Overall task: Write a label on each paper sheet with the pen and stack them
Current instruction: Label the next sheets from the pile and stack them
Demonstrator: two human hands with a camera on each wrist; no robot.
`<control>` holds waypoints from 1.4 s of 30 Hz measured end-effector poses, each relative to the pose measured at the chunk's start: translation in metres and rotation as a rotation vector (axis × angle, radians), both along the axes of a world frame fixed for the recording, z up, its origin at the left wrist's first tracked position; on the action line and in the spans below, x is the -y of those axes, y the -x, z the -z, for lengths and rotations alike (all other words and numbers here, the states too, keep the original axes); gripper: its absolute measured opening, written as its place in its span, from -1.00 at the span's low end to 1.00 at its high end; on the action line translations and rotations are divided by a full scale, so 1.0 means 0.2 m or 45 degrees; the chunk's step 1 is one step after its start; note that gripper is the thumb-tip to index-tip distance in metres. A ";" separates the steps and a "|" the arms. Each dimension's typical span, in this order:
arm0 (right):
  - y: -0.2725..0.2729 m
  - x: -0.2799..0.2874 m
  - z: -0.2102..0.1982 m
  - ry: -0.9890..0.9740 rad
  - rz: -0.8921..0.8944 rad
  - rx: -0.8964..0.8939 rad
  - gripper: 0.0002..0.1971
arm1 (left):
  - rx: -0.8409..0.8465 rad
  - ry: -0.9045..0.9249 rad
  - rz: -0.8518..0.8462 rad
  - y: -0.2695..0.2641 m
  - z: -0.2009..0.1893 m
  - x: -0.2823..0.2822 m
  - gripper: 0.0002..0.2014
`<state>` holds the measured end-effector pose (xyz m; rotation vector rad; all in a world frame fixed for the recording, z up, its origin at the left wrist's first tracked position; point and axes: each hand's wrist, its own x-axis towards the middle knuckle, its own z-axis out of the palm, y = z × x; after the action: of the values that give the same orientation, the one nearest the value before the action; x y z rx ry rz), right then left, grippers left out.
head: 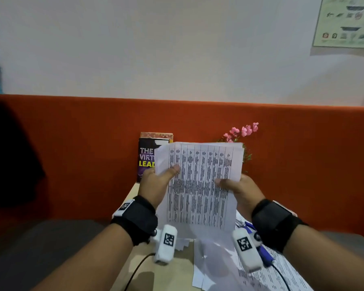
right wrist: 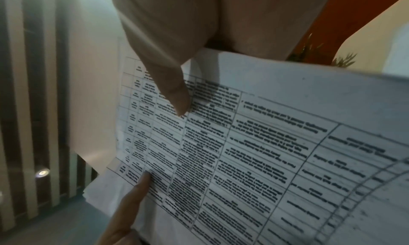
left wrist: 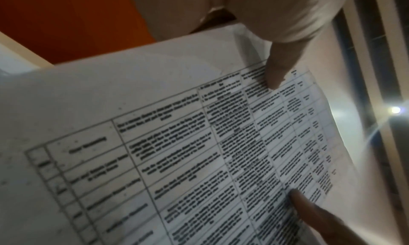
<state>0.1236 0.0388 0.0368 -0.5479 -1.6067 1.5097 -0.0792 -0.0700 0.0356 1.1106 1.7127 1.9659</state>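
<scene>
Both wrists carried black straps and white tagged camera units, nearest the viewer at 6 o'clock. Left hand [head: 156, 182] pinched the printed sheets [head: 200, 185] at their 9 o'clock edge, thumb on the face and fingers curled behind; right hand [head: 243, 189] pinched the 3 o'clock edge likewise. Both wrist views confirmed a thumb pressed on the printed table from each side. Sheets were held upright, clear of the desk [head: 172, 269], apparently several together; likely being squared or looked over before labelling, since a two-sided pinch keeps thin paper from flopping. Blue pen [head: 265, 252] lay on the desk at 5 o'clock, partly behind the right wrist unit, in neither hand. More printed sheets [head: 282, 271] lay under and beside it. Book [head: 146, 158] stood at 11 o'clock behind the held sheets, pink flowers [head: 243, 131] at 1 o'clock, both against the orange partition [head: 303, 154]. To write, one hand must let go; the loose sheets crowd the pen.
</scene>
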 end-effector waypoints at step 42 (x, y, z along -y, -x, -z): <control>0.44 0.23 -0.49 -1.941 0.350 1.017 -0.40 | -0.053 0.170 0.198 0.05 0.00 0.00 -0.53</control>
<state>0.0353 -0.0068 0.1342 -0.3984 -2.5329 -0.4556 -0.0897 -0.0703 0.0354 1.2050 1.6953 1.7218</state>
